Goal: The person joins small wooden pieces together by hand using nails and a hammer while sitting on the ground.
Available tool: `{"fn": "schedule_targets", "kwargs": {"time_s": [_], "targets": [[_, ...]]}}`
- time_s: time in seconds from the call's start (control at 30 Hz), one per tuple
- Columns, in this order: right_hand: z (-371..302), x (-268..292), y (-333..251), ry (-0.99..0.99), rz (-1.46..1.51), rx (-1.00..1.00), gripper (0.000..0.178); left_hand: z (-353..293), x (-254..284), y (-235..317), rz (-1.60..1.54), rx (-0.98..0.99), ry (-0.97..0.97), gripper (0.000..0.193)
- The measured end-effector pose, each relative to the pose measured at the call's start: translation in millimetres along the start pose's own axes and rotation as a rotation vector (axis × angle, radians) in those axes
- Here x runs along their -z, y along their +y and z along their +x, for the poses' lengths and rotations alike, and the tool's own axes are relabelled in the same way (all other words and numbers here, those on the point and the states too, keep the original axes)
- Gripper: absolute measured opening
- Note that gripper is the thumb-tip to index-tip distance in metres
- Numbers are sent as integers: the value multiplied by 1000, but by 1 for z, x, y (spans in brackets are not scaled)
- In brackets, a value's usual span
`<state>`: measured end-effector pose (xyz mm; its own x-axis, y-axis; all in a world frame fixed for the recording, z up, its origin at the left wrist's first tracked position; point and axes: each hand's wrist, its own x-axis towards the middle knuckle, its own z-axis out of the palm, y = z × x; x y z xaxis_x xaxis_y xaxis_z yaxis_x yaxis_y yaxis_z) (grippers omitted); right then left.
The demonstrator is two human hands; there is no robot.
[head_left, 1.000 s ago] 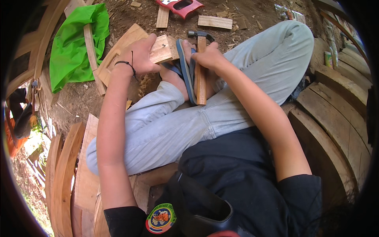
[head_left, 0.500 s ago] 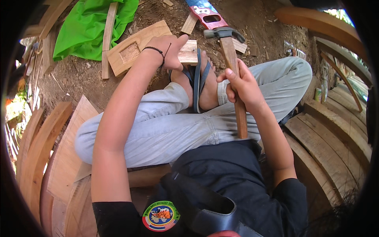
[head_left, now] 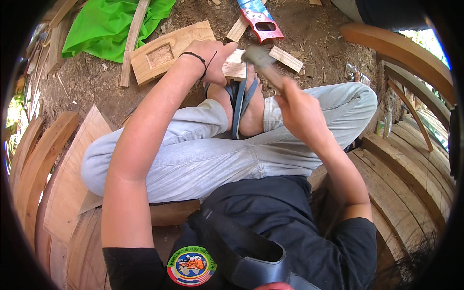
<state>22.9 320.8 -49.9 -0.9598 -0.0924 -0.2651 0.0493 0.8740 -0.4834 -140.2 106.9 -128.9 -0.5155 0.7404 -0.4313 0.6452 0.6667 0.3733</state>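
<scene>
My right hand (head_left: 302,111) is closed round the wooden handle of a hammer (head_left: 271,76). The hammer's metal head is smeared by motion and hangs over the right end of a pale wooden block (head_left: 235,69). My left hand (head_left: 209,58), with a dark cord at its wrist, grips that block; most of its fingers are hidden on the far side. Beyond the left hand lies a wider board (head_left: 141,60) with a rectangular recess cut into it. Both feet, in dark sandals, are just below the block.
A handsaw with a red handle (head_left: 270,36) lies beyond the block, near small wood offcuts (head_left: 286,59). A green cloth (head_left: 94,34) and a wooden strip (head_left: 134,29) are at the far left. Curved timbers (head_left: 401,53) stand at the right, more boards (head_left: 53,150) at the left.
My right hand has swung the hammer down and left, bringing its head from near the saw to over the block's right end. My left hand stays on the block.
</scene>
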Motion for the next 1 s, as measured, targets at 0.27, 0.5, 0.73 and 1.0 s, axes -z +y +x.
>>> {"fn": "schedule_targets", "kwargs": {"time_s": [0.27, 0.5, 0.73, 1.0], "targets": [[8, 38, -31, 500, 281, 281, 37, -5, -1, -1, 38, 39, 0, 67], [11, 17, -10, 72, -40, 45, 31, -1, -3, 3, 98, 33, 23, 61], [-1, -5, -6, 225, 23, 161, 32, 1, -3, 7, 128, 25, 50, 65], [7, 25, -33, 357, 223, 308, 40, -5, -16, -3, 112, 52, 117, 67]]}}
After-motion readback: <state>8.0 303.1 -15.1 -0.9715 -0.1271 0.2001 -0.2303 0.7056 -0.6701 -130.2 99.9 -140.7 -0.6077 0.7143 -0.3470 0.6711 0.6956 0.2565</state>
